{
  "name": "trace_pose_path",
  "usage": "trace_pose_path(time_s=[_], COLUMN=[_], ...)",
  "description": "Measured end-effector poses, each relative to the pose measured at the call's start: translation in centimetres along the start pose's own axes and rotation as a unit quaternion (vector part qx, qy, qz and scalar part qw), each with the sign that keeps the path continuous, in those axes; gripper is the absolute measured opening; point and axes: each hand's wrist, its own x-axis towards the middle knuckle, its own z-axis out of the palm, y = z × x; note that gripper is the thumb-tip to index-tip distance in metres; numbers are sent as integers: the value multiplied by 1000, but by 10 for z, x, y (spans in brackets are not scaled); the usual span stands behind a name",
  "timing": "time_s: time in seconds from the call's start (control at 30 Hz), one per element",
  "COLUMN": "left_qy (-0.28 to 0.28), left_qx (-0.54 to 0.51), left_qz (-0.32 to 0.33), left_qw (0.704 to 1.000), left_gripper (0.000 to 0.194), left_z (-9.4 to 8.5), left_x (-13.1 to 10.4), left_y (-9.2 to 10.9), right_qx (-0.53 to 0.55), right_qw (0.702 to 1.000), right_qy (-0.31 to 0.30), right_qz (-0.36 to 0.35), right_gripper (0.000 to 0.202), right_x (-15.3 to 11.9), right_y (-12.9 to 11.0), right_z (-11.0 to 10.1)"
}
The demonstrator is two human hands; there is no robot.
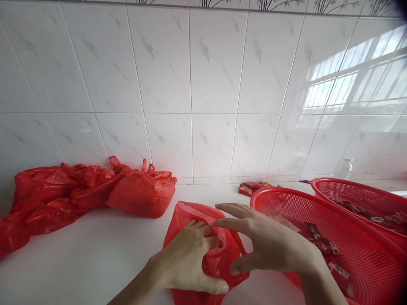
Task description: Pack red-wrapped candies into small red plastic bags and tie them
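Note:
A red plastic bag (187, 212) lies on the white counter in front of me, its mouth facing up. My left hand (190, 256) is at the mouth, fingertips reaching just inside and thumb stretched out across the near side. Over the bag's right side is my right hand (263, 237), fingers spread, with its thumb near the bag's edge. I see nothing gripped in either hand. What the bag contains is mostly hidden by the film and my hands.
Several filled red plastic bags (143, 192) sit at the left against the tiled wall (213, 63). On the right stand a red basket (375, 262) and a second red basket (359, 186), both with small red packets inside. Loose packets (252, 187) lie behind them on the counter (95, 258).

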Motion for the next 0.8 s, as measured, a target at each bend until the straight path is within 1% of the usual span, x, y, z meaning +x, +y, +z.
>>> trace_pose_path(time_s=[0.07, 0.1, 0.17, 0.2, 0.23, 0.27, 0.33, 0.4, 0.43, 0.53, 0.6, 0.67, 0.8], left_qy=[0, 2, 14, 22, 33, 44, 62, 74, 74, 68, 80, 110, 195], left_qx=[13, 21, 34, 38, 40, 41, 39, 34, 31, 24, 24, 26, 18], left_qz=[-9, -12, -15, -16, -15, -11, 4, 21, 27, 20, 7, -3, -2], left_qw=[1000, 1000, 999, 999, 999, 998, 997, 996, 996, 997, 996, 994, 981], left_gripper=[47, 47, 43, 39, 33, 28, 21, 21, 22, 30, 31, 30, 28], left_z=[-2, -3, -7, -8, -10, -11, -12, -14, -15, -20, -25, -32, -50], left_x=[1, 1, 2, 2, 3, 3, 3, 3, 3, 1, -1, -4, -13], left_y=[0, -1, -3, -5, -6, -8, -10, -10, -10, -11, -15, -22, -35], right_qx=[10, 15, 17, 12, 5, -3, -7, 4, 13, 36, 48, 64, 92], right_qw=[998, 997, 994, 995, 995, 996, 998, 999, 999, 995, 991, 987, 972], right_qy=[-54, -75, -92, -87, -75, -58, -19, 21, 40, 94, 122, 149, 217], right_qz=[23, 31, 48, 57, 64, 68, 61, 36, 23, -1, 2, 8, 4], right_gripper=[93, 99, 102, 99, 91, 78, 46, 21, 15, 15, 17, 18, 19], right_x=[-4, -6, -8, -9, -8, -7, -4, 1, 3, 7, 8, 7, 7], right_y=[5, 7, 9, 9, 9, 8, 6, 5, 5, 7, 8, 9, 12], right_z=[0, 0, -1, -1, -1, -1, -1, 0, 0, -1, -2, -3, -5])
